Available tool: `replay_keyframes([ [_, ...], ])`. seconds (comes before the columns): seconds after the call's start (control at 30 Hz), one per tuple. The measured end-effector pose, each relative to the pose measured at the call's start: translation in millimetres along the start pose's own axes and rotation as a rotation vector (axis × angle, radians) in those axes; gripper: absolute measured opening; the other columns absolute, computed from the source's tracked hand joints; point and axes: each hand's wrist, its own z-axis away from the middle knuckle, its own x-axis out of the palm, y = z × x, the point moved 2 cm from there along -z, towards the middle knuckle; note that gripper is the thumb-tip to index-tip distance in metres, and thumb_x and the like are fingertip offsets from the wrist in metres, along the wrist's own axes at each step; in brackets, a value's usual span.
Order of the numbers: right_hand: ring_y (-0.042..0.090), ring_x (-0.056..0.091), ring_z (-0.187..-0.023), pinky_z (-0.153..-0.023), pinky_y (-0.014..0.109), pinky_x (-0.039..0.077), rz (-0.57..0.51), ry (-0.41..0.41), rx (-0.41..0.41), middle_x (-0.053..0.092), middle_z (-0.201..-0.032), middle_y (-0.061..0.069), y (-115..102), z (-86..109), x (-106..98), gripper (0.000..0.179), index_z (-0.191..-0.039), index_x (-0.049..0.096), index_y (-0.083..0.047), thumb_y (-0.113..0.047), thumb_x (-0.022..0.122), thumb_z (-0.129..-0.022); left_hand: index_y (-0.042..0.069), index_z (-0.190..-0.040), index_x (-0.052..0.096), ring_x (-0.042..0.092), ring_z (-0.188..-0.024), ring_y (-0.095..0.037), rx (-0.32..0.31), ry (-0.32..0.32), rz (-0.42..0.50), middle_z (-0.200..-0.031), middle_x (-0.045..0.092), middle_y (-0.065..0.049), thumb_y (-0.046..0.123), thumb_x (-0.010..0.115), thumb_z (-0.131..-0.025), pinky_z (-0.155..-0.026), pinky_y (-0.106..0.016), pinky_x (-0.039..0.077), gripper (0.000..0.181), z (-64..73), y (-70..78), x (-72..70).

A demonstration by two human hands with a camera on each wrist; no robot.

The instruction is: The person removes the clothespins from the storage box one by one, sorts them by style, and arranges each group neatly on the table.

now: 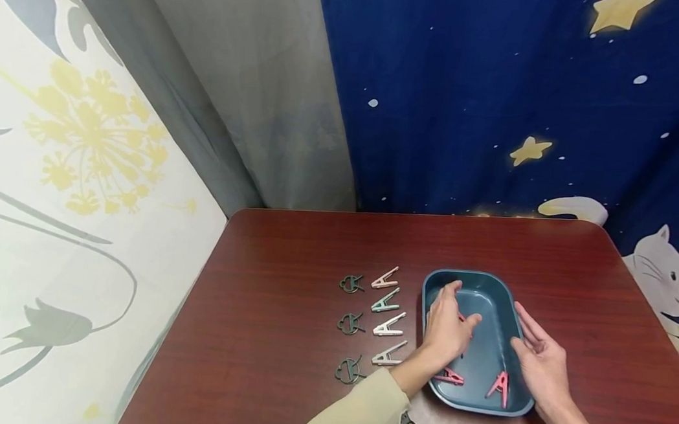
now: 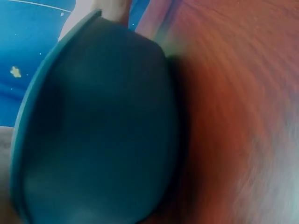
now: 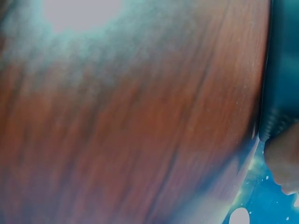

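My left hand (image 1: 448,324) reaches over the near-left rim into a blue-green plastic tub (image 1: 474,402), fingers stretched and thumb spread apart. A bit of a red clip shows between thumb and fingers, mostly hidden by the hand. My right hand (image 1: 543,366) grips the tub's right rim, thumb at the top edge and fingers along the outer wall. Inside the tub, near its front end, lie a pink clothespin (image 1: 499,385) and another pink clothespin (image 1: 451,376), partly covered by my left forearm. The left wrist view is filled by the tub's outer wall (image 2: 103,121).
Left of the tub stands a column of several pale clothespins (image 1: 388,325), pink, mint and white. Farther left, three dark green ring-shaped clips (image 1: 351,323) form another column. All rest on the reddish-brown table (image 1: 276,286), backed by a blue curtain (image 1: 469,103).
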Motion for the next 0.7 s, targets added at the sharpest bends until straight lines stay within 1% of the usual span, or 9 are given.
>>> replay_keyframes([
  [0.03, -0.018, 0.059, -0.111, -0.082, 0.007, 0.051, -0.011, -0.003, 0.000, 0.050, -0.150, -0.001, 0, -0.2, 0, 0.062, -0.161, 0.045, -0.008, 0.006, 0.058, -0.102, 0.012, -0.144, 0.060, 0.066, -0.119, -0.015, -0.012, 0.008, -0.008, -0.131, 0.068, 0.001, 0.017, 0.091, -0.085, -0.104, -0.031, 0.051, 0.067, 0.6, -0.4, 1.7],
  [0.07, -0.018, 0.059, -0.112, -0.083, 0.007, 0.051, -0.014, -0.004, -0.001, 0.050, -0.150, -0.001, 0, -0.5, 0, 0.062, -0.161, 0.045, -0.008, 0.007, 0.058, -0.102, 0.011, -0.143, 0.060, 0.064, -0.122, -0.015, -0.022, 0.013, -0.016, -0.134, 0.067, 0.001, 0.016, 0.090, -0.085, -0.105, -0.031, 0.050, 0.066, 1.3, -0.8, 3.2],
  [0.1, -0.018, 0.059, -0.112, -0.083, 0.007, 0.051, -0.011, -0.003, -0.003, 0.050, -0.150, -0.001, 0, -0.6, 0, 0.062, -0.161, 0.045, -0.007, 0.007, 0.058, -0.102, 0.010, -0.142, 0.060, 0.063, -0.122, -0.016, -0.028, 0.013, -0.026, -0.133, 0.067, 0.000, 0.014, 0.090, -0.085, -0.106, -0.031, 0.050, 0.064, 2.0, -0.9, 4.2],
  [0.27, -0.020, 0.056, -0.112, -0.085, 0.005, 0.048, 0.041, 0.008, -0.007, 0.050, -0.150, 0.000, 0, -1.3, 1, 0.062, -0.161, 0.045, -0.008, 0.006, 0.058, -0.102, 0.006, -0.134, 0.063, 0.062, -0.113, -0.019, -0.011, 0.027, -0.159, -0.121, 0.067, -0.003, 0.012, 0.091, -0.080, -0.103, -0.028, 0.049, 0.060, 3.3, 0.0, 5.3],
  [0.37, -0.021, 0.056, -0.112, -0.086, 0.005, 0.048, 0.046, 0.007, 0.004, 0.049, -0.151, 0.001, 1, -1.2, 1, 0.061, -0.161, 0.045, -0.009, 0.005, 0.058, -0.102, 0.006, -0.127, 0.065, 0.061, -0.105, -0.019, 0.020, 0.040, -0.246, -0.113, 0.065, -0.002, 0.010, 0.090, -0.077, -0.098, -0.027, 0.049, 0.056, 2.9, -1.0, 6.5],
  [0.47, -0.021, 0.056, -0.112, -0.085, 0.005, 0.048, 0.042, 0.010, 0.004, 0.050, -0.150, -0.001, 0, -0.8, 1, 0.061, -0.160, 0.046, -0.009, 0.004, 0.059, -0.102, 0.007, -0.120, 0.065, 0.059, -0.095, -0.018, 0.083, 0.073, -0.311, -0.104, 0.063, -0.001, 0.008, 0.089, -0.074, -0.089, -0.025, 0.049, 0.052, 2.9, -3.0, 9.4],
  [0.57, -0.020, 0.057, -0.112, -0.085, 0.005, 0.048, 0.036, 0.016, 0.001, 0.052, -0.149, -0.002, -1, 0.1, 0, 0.061, -0.160, 0.047, -0.010, 0.004, 0.059, -0.102, 0.011, -0.110, 0.066, 0.058, -0.086, -0.016, 0.145, 0.112, -0.371, -0.095, 0.061, 0.000, 0.005, 0.088, -0.071, -0.082, -0.023, 0.049, 0.046, 3.3, -5.7, 14.1],
  [0.63, -0.020, 0.057, -0.111, -0.085, 0.005, 0.048, 0.045, 0.015, 0.003, 0.052, -0.150, -0.003, -2, 0.5, 0, 0.061, -0.160, 0.047, -0.011, 0.003, 0.059, -0.102, 0.013, -0.106, 0.067, 0.059, -0.084, -0.015, 0.151, 0.106, -0.386, -0.092, 0.061, 0.002, 0.005, 0.088, -0.072, -0.081, -0.022, 0.050, 0.040, 3.3, -6.0, 15.1],
  [0.7, -0.021, 0.057, -0.111, -0.086, 0.005, 0.048, 0.049, 0.011, 0.005, 0.052, -0.151, -0.001, -2, 0.5, 0, 0.061, -0.161, 0.047, -0.012, 0.002, 0.058, -0.103, 0.017, -0.104, 0.069, 0.061, -0.085, -0.013, 0.131, 0.081, -0.391, -0.091, 0.063, 0.004, 0.005, 0.086, -0.075, -0.083, -0.022, 0.051, 0.035, 3.1, -6.0, 15.0],
])
